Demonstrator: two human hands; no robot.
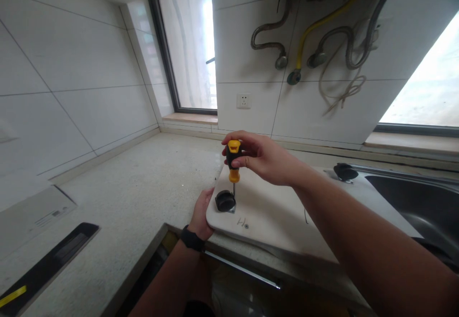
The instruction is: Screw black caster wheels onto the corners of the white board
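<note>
A yellow and black screwdriver [234,161] stands upright in my right hand [256,157], its fingers closed round the handle. The shaft points down at the edge of a black caster wheel [225,201], which sits on a metal plate at the corner of a white board [272,212]. My left hand [202,214] grips the board's left edge beside the caster; a black band is on that wrist. The fingers of this hand are partly hidden by the board. Near the board's far right end is a second black caster [345,171].
The board lies on a pale speckled countertop [143,178], with a dark sink [430,197] at right. A cardboard-like sheet [32,221] and a black strip-shaped object [53,264] lie at left. Hoses and a yellow pipe [304,32] hang on the tiled wall above a socket [244,100].
</note>
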